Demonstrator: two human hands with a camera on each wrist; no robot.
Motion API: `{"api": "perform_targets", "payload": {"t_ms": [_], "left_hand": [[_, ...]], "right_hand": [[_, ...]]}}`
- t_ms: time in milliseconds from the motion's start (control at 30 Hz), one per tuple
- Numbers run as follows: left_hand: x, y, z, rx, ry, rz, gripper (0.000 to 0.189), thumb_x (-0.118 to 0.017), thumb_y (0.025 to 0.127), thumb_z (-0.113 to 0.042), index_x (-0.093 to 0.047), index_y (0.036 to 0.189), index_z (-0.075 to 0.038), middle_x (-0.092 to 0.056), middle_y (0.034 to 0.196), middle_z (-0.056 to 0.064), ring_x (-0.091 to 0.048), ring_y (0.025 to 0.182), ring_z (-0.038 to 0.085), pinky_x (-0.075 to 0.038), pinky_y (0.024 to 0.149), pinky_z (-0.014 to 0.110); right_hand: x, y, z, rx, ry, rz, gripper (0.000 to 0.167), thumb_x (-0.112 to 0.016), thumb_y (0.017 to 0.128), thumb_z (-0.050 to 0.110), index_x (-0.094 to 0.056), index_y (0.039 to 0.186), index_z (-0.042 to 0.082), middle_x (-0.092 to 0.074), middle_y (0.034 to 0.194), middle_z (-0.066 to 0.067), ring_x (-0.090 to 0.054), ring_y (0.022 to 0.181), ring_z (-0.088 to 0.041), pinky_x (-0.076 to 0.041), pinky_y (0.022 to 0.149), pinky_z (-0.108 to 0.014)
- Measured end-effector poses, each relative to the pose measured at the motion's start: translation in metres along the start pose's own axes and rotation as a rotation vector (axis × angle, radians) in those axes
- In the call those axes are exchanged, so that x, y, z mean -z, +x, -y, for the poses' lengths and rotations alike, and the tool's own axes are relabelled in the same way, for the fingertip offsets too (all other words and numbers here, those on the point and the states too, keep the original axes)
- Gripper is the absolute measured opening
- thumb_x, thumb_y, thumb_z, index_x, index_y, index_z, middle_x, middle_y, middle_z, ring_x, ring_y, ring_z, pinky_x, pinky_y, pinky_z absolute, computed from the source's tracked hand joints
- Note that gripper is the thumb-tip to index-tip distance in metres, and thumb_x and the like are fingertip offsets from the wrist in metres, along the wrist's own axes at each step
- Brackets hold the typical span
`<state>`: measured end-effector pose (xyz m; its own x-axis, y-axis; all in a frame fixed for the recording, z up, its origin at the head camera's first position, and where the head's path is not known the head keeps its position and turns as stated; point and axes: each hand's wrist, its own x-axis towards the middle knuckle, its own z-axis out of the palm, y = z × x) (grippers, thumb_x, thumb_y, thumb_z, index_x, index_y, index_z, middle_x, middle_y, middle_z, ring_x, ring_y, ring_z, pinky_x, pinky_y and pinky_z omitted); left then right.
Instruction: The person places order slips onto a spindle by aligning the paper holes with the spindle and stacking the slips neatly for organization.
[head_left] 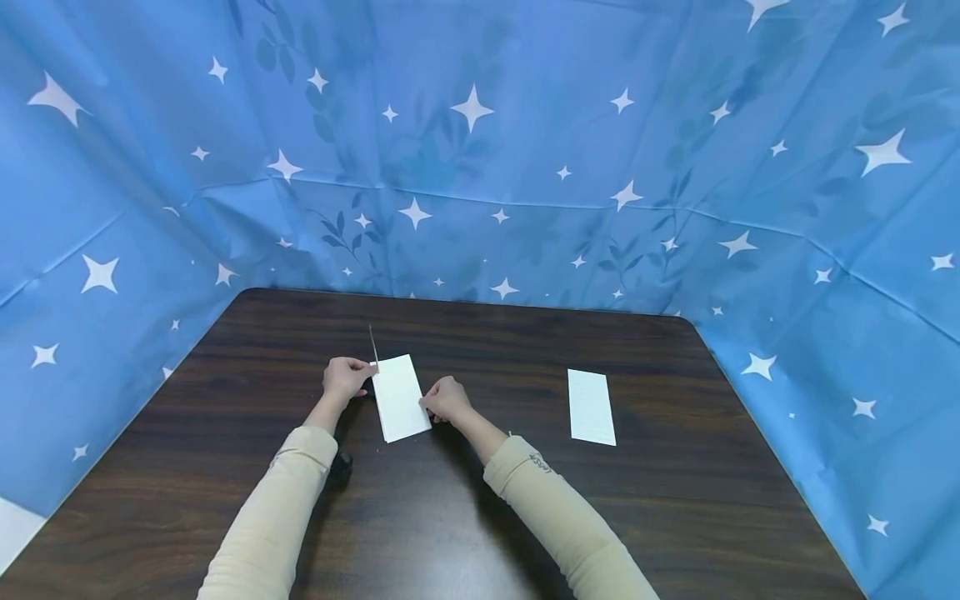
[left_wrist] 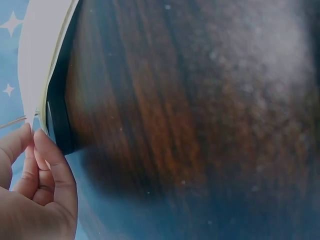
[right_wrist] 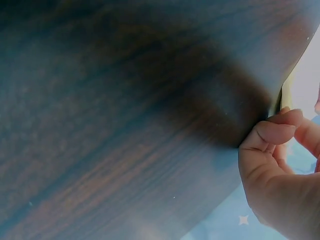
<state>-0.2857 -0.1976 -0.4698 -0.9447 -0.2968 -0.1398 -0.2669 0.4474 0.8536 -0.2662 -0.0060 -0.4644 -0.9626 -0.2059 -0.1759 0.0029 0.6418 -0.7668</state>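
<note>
A small stack of white paper sheets (head_left: 401, 398) lies aslant between the two hands in the head view. At its upper left corner, the left hand (head_left: 347, 377) pinches the edge between thumb and fingertips. A thin pale-brown strip (left_wrist: 12, 121) sticks out beside those fingertips; what it is cannot be made out. Under the paper's edge in the left wrist view is a dark rounded object (left_wrist: 59, 127), of unclear kind. The right hand (head_left: 447, 399) pinches the stack's right edge, low down. In the right wrist view its thumb and bent fingers meet at the paper.
Apart from the stack, a single white sheet with faint lines (head_left: 592, 407) lies flat to the right on the dark wooden table (head_left: 510, 492). Behind the table hangs a blue cloth with white stars (head_left: 480, 250).
</note>
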Motion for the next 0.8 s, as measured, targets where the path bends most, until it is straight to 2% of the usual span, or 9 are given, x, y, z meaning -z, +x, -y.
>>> {"api": "perform_targets", "payload": {"t_ms": [133, 167, 267, 367, 467, 633, 700, 733, 800], "left_hand": [[0.0, -0.001, 0.002, -0.009, 0.032, 0.006, 0.029, -0.061, 0.09, -0.018, -0.067, 0.102, 0.007, -0.063, 0.105, 0.023, -0.052, 0.044, 0.0, -0.053, 0.048, 0.017], [-0.001, -0.001, 0.002, -0.015, 0.046, 0.008, 0.029, -0.061, 0.09, -0.018, -0.067, 0.101, 0.008, -0.064, 0.105, 0.024, -0.053, 0.044, 0.0, -0.053, 0.048, 0.017], [-0.001, -0.002, 0.003, -0.039, 0.099, 0.009, 0.027, -0.061, 0.09, -0.018, -0.068, 0.099, 0.007, -0.066, 0.102, 0.023, -0.054, 0.044, 0.0, -0.054, 0.049, 0.02], [-0.002, -0.002, 0.003, -0.06, 0.15, 0.009, 0.026, -0.061, 0.089, -0.017, -0.068, 0.097, 0.006, -0.068, 0.095, 0.021, -0.053, 0.043, 0.001, -0.054, 0.049, 0.021], [-0.003, -0.003, 0.001, -0.084, 0.175, 0.008, 0.024, -0.061, 0.089, -0.015, -0.068, 0.095, 0.007, -0.069, 0.088, 0.019, -0.055, 0.042, 0.002, -0.056, 0.051, 0.024], [-0.004, -0.004, -0.003, -0.095, 0.241, -0.01, 0.022, -0.059, 0.088, -0.014, -0.067, 0.093, 0.006, -0.071, 0.086, 0.019, -0.06, 0.043, 0.007, -0.058, 0.069, 0.037], [-0.004, -0.005, -0.004, -0.088, 0.263, -0.019, 0.022, -0.058, 0.088, -0.014, -0.067, 0.093, 0.005, -0.071, 0.086, 0.018, -0.061, 0.044, 0.009, -0.057, 0.076, 0.04], [-0.004, -0.005, -0.005, -0.084, 0.268, -0.021, 0.021, -0.058, 0.088, -0.014, -0.067, 0.093, 0.005, -0.071, 0.087, 0.018, -0.061, 0.044, 0.009, -0.056, 0.077, 0.041], [-0.005, -0.005, -0.005, -0.075, 0.27, -0.021, 0.022, -0.057, 0.089, -0.014, -0.067, 0.094, 0.005, -0.071, 0.088, 0.018, -0.061, 0.044, 0.009, -0.056, 0.078, 0.041]], "right_hand": [[-0.002, 0.008, -0.002, -0.041, -0.078, 0.038, 0.018, -0.067, 0.085, 0.011, -0.07, 0.075, -0.003, -0.059, 0.056, -0.008, -0.051, 0.043, -0.015, -0.045, 0.041, -0.025], [-0.004, 0.011, -0.004, -0.03, -0.121, 0.03, 0.018, -0.067, 0.085, 0.013, -0.07, 0.076, -0.002, -0.061, 0.057, -0.009, -0.052, 0.045, -0.016, -0.047, 0.044, -0.028], [-0.021, 0.039, -0.035, 0.065, -0.172, 0.011, 0.021, -0.067, 0.083, 0.019, -0.069, 0.065, 0.009, -0.057, 0.048, -0.002, -0.052, 0.043, -0.013, -0.047, 0.044, -0.026], [-0.021, 0.038, -0.035, 0.088, -0.199, 0.011, 0.022, -0.066, 0.082, 0.018, -0.067, 0.062, 0.008, -0.054, 0.044, -0.001, -0.05, 0.041, -0.012, -0.046, 0.044, -0.026], [-0.012, 0.027, -0.02, 0.029, -0.226, 0.05, 0.021, -0.066, 0.084, 0.015, -0.068, 0.066, 0.003, -0.056, 0.048, -0.008, -0.053, 0.043, -0.017, -0.05, 0.047, -0.029], [-0.017, 0.041, -0.029, 0.061, -0.291, 0.071, 0.028, -0.062, 0.084, 0.018, -0.062, 0.06, 0.005, -0.055, 0.046, -0.007, -0.054, 0.042, -0.017, -0.049, 0.045, -0.028], [-0.013, 0.033, -0.021, 0.065, -0.282, 0.078, 0.032, -0.059, 0.084, 0.015, -0.055, 0.053, 0.007, -0.05, 0.042, -0.003, -0.05, 0.039, -0.015, -0.044, 0.042, -0.025], [-0.004, 0.017, -0.005, 0.035, -0.293, 0.086, 0.033, -0.059, 0.084, 0.01, -0.052, 0.052, 0.006, -0.048, 0.04, -0.003, -0.05, 0.04, -0.015, -0.043, 0.042, -0.024], [0.004, -0.002, 0.009, 0.047, -0.282, 0.073, 0.037, -0.057, 0.085, 0.008, -0.046, 0.05, 0.009, -0.036, 0.036, 0.003, -0.044, 0.038, -0.012, -0.036, 0.04, -0.021]]}}
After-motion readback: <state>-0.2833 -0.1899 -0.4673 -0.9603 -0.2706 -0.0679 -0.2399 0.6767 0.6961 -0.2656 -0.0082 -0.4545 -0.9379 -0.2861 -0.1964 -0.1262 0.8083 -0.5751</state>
